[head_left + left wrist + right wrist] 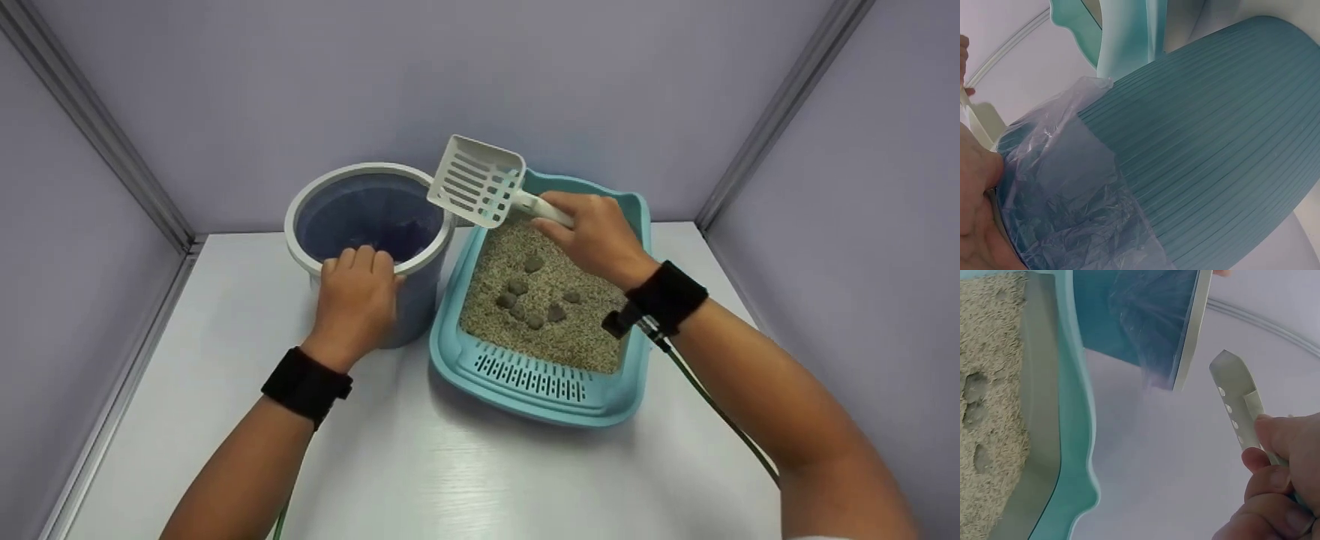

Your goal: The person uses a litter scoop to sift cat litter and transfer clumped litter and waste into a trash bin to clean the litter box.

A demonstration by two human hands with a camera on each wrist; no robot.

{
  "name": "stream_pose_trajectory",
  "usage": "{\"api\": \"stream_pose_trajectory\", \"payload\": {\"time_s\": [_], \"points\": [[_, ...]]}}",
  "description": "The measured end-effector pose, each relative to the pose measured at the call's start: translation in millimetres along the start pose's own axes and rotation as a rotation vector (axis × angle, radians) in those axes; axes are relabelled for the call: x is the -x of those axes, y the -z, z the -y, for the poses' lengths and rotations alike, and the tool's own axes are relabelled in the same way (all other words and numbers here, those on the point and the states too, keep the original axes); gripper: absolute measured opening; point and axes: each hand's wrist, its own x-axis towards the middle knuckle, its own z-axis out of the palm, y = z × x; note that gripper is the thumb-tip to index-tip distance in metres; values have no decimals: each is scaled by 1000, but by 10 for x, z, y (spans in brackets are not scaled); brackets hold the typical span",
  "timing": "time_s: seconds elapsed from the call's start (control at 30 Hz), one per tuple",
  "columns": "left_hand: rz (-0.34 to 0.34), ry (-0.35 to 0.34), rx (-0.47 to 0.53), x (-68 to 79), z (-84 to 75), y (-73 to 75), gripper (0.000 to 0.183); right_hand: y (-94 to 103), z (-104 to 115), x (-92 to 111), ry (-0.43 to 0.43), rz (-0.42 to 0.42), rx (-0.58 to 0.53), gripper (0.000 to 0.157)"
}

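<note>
In my right hand (600, 236) I grip the handle of a pale litter scoop (477, 182), its slotted head raised between the bin and the litter box, nothing visible on it. The right wrist view shows the scoop (1235, 382) side-on, thumb along its handle. My left hand (357, 300) holds the near rim of a blue trash bin (411, 307), fingers curled over the white ring. A thin clear bag (1084, 191) lines the bin and hangs over its outside. The turquoise litter box (450, 345) holds tan litter (487, 315) with several dark clumps (517, 287) on top.
The bin and litter box stand side by side on a white table (390, 465). Pale walls (637, 90) with metal corner strips enclose the back and sides. Black wrist straps (667, 296) with cables are on both arms; a green cable (720, 409) runs along the right one.
</note>
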Motion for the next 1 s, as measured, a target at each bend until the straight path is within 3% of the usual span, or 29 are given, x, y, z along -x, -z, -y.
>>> {"api": "stream_pose_trajectory", "payload": {"time_s": [0.27,0.37,0.5,0.63,0.87,1.0], "points": [[-33,-14,-7,26,33,10,28,276,-361,300,-68,-10,68,21],[-55,-20,-6,26,33,12,28,358,-452,374,-93,-5,149,19],[-63,-23,-8,28,30,20,29,428,-535,426,-113,27,303,29],[-58,-22,-8,33,18,30,31,459,-597,439,-147,149,412,34],[-72,-16,-3,46,-2,44,32,438,-631,381,-312,444,452,29],[-84,-17,-3,49,-9,56,31,407,-659,337,-367,532,474,26]]}}
